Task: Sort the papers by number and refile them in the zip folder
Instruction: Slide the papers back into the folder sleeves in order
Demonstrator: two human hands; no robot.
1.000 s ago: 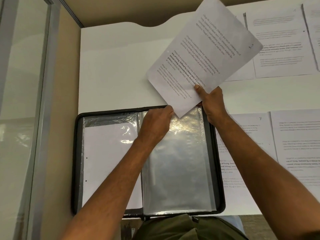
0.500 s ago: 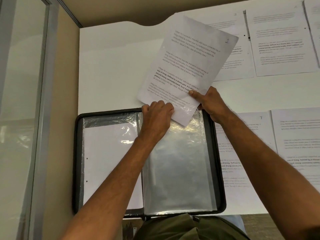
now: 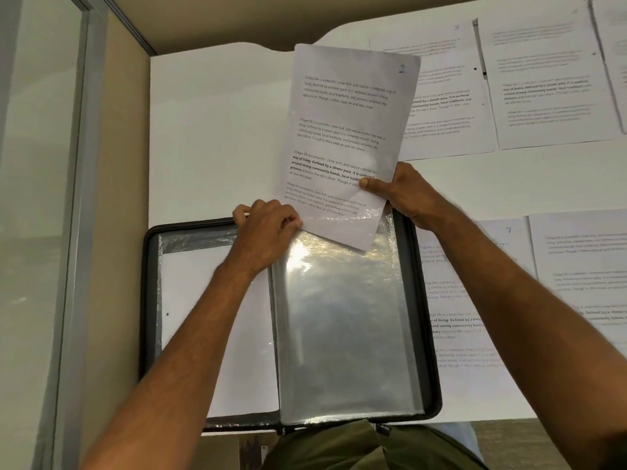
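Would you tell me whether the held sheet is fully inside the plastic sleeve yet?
Not yet: only the sheet's bottom edge sits inside the sleeve; most sticks out above.

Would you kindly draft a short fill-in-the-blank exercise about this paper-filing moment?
1. The right hand pinches a printed sheet marked with the number ____.
2. The sheet's bottom corner is entering a clear ____ in the zip folder.
3. The left hand grips the top edge of the ____.
4. A sheet on the table, right of the folder, is numbered ____.

Missing words: 2; sleeve; sleeve; 7
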